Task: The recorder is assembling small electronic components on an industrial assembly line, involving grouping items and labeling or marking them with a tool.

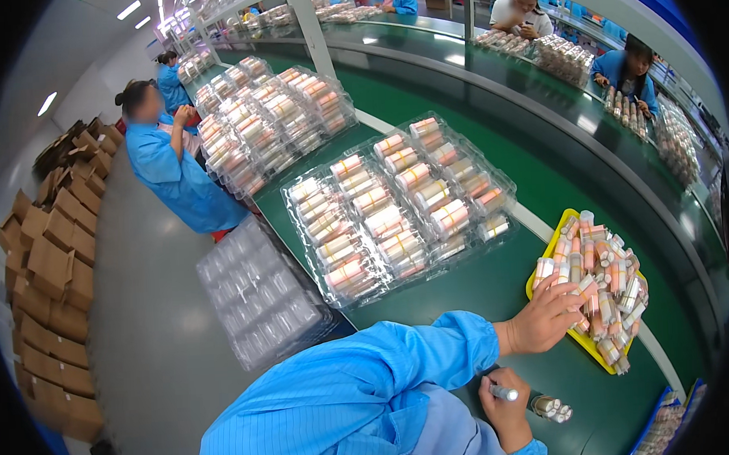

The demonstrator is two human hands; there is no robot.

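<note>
Two hands are at work over the green table (433,304). One pale tube (503,393) is gripped in the right hand (507,412), its fingers curled round it and its end showing. Just beside it, one small bundle of tubes (551,409), four or so by the ends that show, sits on the table. One yellow tray (595,354) lies further up, heaped with loose tubes (619,281) in white, silver and pinkish orange, too tangled to count. The left hand (542,321) reaches over the tray's near side, fingers spread and touching the heap; whether they pinch a tube I cannot tell, as the hand covers that spot.

One clear tray (353,298) beyond carries banded bundles in about four columns. Another group of filled trays (344,106) lies farther along the table, and one stack of clear trays (254,301) stands at the left, its lower part hidden by the left sleeve (435,346). Two people in blue (171,171) work on the left, and many cardboard boxes (57,265) line the wall. One white post (307,31) rises behind the farther trays, partly blocking the view.
</note>
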